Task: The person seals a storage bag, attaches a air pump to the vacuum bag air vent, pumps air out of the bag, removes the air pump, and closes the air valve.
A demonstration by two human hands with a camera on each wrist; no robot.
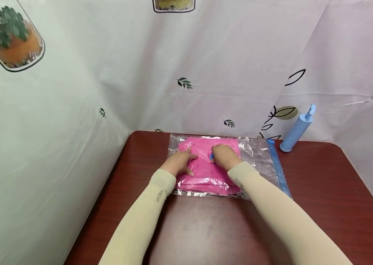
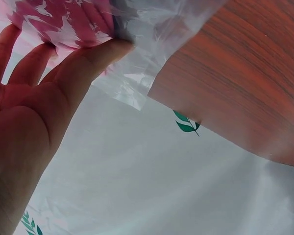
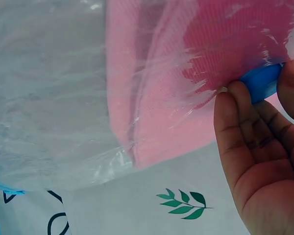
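Note:
A clear plastic vacuum storage bag [image 1: 257,156] lies flat on the table with folded pink cloth [image 1: 203,169] inside its left part. On the bag's face, the right hand [image 1: 225,156] pinches a round blue valve cap [image 3: 262,82] between thumb and curled fingers. Whether the cap is turned or lifted cannot be told. The left hand [image 1: 179,162] rests on the left side of the bag, its fingers spread over the plastic and the pink cloth. In the left wrist view, the thumb and fingertips of that hand [image 2: 44,93] press against the film.
A light blue hand pump [image 1: 295,133] stands tilted at the table's back right. The bag's blue zip edge [image 1: 279,167] runs along its right end. Dark red wooden table [image 1: 332,191] surrounds the bag. Behind and to the left hangs a white printed curtain [image 1: 206,99].

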